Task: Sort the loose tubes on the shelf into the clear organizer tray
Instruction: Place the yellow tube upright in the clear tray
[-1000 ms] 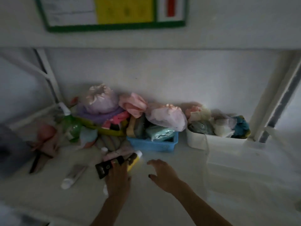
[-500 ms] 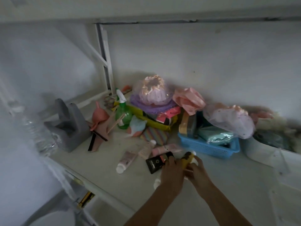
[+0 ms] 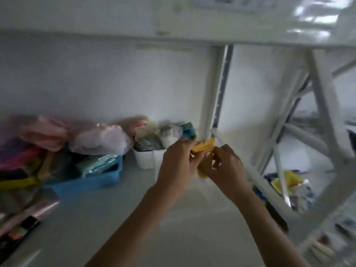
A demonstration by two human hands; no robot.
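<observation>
Both hands are raised above the shelf [image 3: 107, 224], right of centre, gripping one yellow tube [image 3: 204, 147] between them. The left hand [image 3: 178, 166] pinches the tube's left portion with its fingers closed on it; the right hand [image 3: 225, 168] is closed around the lower right portion. The flat crimped end sticks out above the fingers and points up and to the right; the long axis runs diagonally, down-left to up-right. The lower end is hidden by the right hand. The frame is blurred by motion. Far left of the hands sit a blue basket [image 3: 92, 180] and a white bin [image 3: 148, 158], both full. Dark tubes [image 3: 23, 226] lie at the near left edge.
</observation>
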